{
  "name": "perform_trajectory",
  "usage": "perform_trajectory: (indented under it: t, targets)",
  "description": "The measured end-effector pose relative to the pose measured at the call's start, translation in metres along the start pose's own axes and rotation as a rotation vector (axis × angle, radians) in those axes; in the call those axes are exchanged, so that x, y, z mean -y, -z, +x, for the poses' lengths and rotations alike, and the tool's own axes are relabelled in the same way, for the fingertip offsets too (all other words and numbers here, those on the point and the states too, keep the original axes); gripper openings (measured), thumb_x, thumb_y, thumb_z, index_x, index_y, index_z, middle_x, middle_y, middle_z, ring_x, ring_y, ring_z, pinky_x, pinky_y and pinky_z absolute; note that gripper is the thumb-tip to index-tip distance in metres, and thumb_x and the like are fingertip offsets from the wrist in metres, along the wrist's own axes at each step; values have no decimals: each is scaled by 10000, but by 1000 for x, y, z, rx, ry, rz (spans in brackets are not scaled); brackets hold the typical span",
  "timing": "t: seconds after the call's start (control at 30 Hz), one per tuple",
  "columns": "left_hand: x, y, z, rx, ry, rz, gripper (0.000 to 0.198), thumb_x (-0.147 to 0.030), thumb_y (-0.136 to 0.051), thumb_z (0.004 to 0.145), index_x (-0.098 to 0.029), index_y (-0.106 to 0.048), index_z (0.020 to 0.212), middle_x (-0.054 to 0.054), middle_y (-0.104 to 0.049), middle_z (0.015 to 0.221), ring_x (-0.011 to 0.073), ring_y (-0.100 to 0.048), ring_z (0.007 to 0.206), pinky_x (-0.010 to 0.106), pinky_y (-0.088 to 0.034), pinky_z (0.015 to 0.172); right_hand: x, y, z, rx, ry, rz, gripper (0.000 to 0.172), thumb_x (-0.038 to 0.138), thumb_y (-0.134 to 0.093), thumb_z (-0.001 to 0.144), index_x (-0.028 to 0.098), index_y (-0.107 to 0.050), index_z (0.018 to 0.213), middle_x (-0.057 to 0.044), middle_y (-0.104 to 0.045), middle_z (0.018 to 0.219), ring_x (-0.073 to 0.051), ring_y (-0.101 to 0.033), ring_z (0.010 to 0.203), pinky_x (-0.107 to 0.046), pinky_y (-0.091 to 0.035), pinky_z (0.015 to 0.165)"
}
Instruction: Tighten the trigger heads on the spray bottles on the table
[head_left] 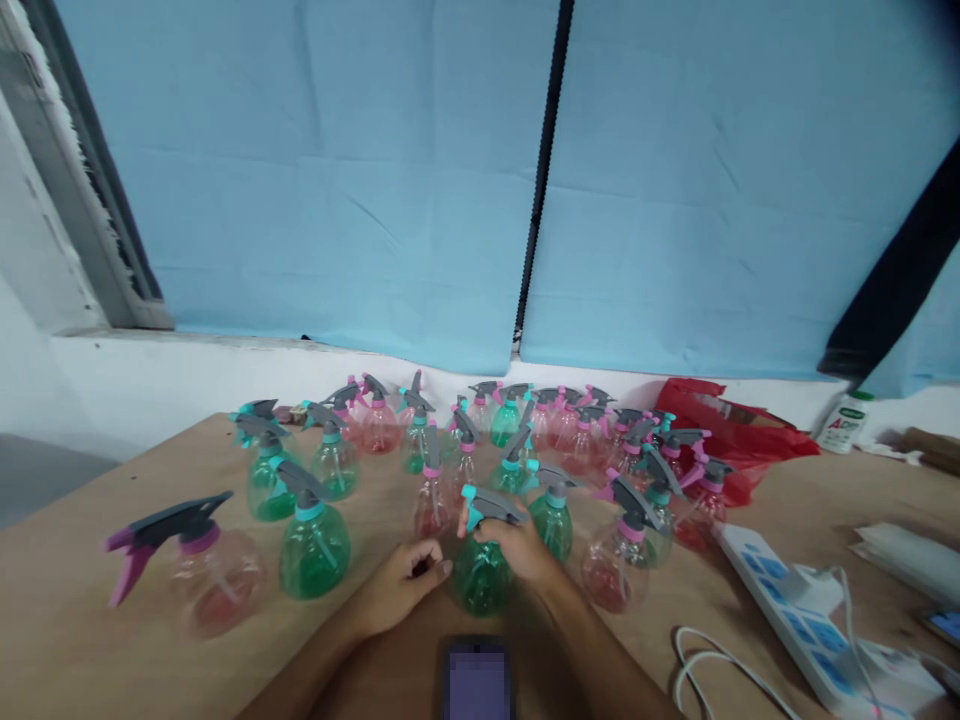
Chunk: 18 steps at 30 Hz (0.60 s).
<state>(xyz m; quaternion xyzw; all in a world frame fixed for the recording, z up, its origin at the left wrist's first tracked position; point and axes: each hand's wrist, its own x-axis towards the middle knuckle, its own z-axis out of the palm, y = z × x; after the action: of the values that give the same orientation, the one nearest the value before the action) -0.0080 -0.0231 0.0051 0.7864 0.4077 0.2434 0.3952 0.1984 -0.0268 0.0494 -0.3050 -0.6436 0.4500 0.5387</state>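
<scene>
At the table's front middle, my right hand point(514, 540) is wrapped round the neck of a green spray bottle point(482, 580) with a grey and turquoise trigger head. The bottle stands upright. Just left of it, my left hand point(409, 582) is curled beside the bottle, fingers bent in towards the thumb; whatever they may hold is hidden. A second green bottle point(315, 552) stands left of my left hand, and a pink bottle point(217, 585) with a dark grey head is farther left. Another pink bottle point(615, 568) stands right of my right hand.
Several green and pink spray bottles crowd the table point(112, 640) towards the wall. At the right are a power strip point(780, 610) with cables, a red plastic bag point(720, 430) and a white bottle point(846, 422). A phone point(478, 685) lies at the front edge.
</scene>
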Motion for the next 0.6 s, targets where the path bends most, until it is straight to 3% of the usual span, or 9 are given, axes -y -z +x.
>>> perform_trajectory:
  t: [0.2,0.4,0.6]
  targets:
    - [2,1,0,2,-6,27,453,-587,-454,944,-197,-461,713,-61,-393,664,127,-395,658,237,-301,617,0,-1,1,16,-10,42,267,202,-531,634,234,-752,779,-2,-717,776,-181,-600,709,-315,-476,750]
    - [8,-1,0,8,-10,44,421,-550,-456,956,-192,-467,734,-56,-394,696,130,-408,685,233,-312,627,-1,-3,-1,-57,-4,34,200,189,-527,640,223,-723,664,-5,-680,682,-187,-601,707,-317,-481,750]
    - [2,-6,-7,-95,-83,11,279,-482,-429,1001,-217,-497,944,-42,-471,805,146,-477,777,246,-396,736,-10,-6,-2,-69,4,0,108,224,-584,724,209,-676,778,15,-617,714,-153,-535,699,-271,-449,698]
